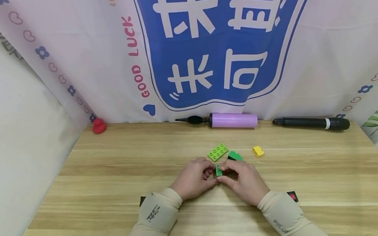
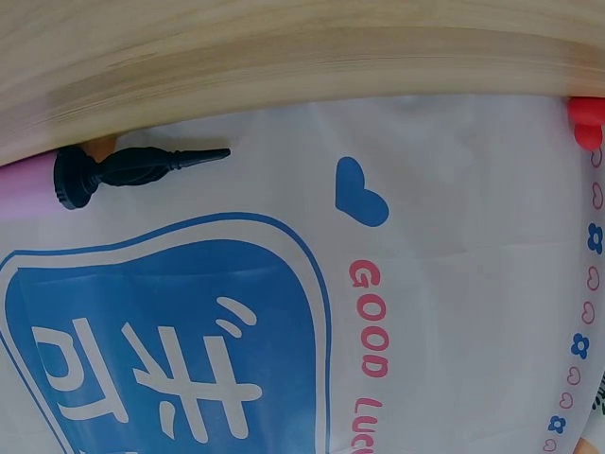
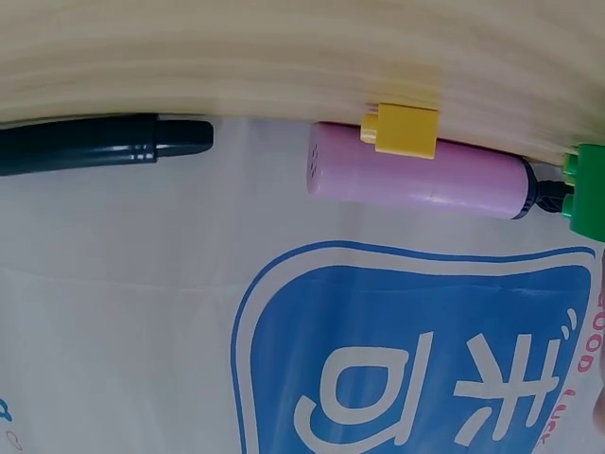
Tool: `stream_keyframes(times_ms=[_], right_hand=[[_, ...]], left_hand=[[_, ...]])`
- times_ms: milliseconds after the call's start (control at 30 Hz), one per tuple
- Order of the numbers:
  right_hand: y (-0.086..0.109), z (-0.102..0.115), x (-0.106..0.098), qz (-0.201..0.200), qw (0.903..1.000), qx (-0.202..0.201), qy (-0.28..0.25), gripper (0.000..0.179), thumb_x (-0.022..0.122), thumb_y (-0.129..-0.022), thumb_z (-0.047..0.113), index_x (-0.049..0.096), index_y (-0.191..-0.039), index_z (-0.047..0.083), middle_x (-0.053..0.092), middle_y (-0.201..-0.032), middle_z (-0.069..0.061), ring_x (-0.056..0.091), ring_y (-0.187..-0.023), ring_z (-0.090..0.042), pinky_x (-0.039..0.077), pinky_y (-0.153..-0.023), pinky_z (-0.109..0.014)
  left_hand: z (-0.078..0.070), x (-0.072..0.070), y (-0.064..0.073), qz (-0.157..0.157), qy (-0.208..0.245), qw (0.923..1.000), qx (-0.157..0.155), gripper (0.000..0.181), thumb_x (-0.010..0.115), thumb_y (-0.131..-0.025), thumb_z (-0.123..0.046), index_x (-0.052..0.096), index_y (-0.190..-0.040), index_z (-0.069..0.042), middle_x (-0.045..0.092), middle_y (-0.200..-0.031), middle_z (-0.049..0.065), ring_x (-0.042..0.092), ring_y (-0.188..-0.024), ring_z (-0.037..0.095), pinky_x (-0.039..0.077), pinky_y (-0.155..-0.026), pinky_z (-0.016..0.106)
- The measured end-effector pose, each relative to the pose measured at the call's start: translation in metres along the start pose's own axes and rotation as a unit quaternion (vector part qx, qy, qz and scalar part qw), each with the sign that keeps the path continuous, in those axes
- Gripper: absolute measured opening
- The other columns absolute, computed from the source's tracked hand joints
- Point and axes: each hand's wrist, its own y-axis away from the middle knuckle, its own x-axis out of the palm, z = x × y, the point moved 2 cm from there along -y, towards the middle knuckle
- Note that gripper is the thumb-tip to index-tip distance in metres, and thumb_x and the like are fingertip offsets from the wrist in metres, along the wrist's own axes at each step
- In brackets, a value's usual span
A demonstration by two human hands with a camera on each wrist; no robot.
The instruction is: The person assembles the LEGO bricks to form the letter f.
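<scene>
Well, far left sat the red toy [image 1: 98,126], well out of it at the table's back corner, and then came the left hand [image 1: 195,178], fingers curled, thumb and forefinger pinching one side of the small brick [image 1: 219,170]. That piece was right there between both hands, studs showing, low over the table. Beyond it lay the lime plate [image 1: 218,152], studs up, with the pump [image 1: 234,120] farther back; just right of the plate was the green brick [image 1: 235,156], partly hidden behind the right hand [image 1: 242,177], and there was the danger! That hand had the small brick's other side between forefinger and thumb, so a knuckle swinging forward could have knocked its neighbour away. Trickier yet, so little brick showed between those fingertips that uneven pressure might have twisted it or popped it loose. Farther right, the yellow brick [image 1: 258,151] lay apart, safe unless a sleeve swept wide, and the black wand [image 1: 314,122] rested by the backdrop.
</scene>
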Motion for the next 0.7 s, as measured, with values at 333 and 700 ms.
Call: stream_keyframes(times_ms=[333,700], right_hand=[[-0.0010,0.0010,-0.0030,0.016,0.9997,0.019,-0.007,0.017,0.084,-0.090,0.026,0.073,-0.102,0.026,0.079,-0.109,0.010,0.073,-0.111,-0.017,0.057,-0.099,-0.044],[-0.0004,0.0006,-0.0018,0.010,0.9998,0.015,-0.007,0.017,0.085,-0.090,0.025,0.073,-0.103,0.026,0.078,-0.109,0.008,0.072,-0.109,-0.016,0.058,-0.097,-0.043]], left_hand=[[0.0003,0.0003,0.0001,-0.001,-0.001,1.0000,0.001,0.026,0.082,-0.094,-0.034,0.074,-0.110,-0.015,0.059,-0.089,-0.009,0.053,-0.079,0.004,0.047,-0.071,0.021],[0.0004,0.0000,-0.0005,0.000,0.002,1.0000,0.001,0.026,0.082,-0.093,-0.034,0.074,-0.109,-0.015,0.059,-0.089,-0.008,0.053,-0.079,0.004,0.048,-0.071,0.021]])
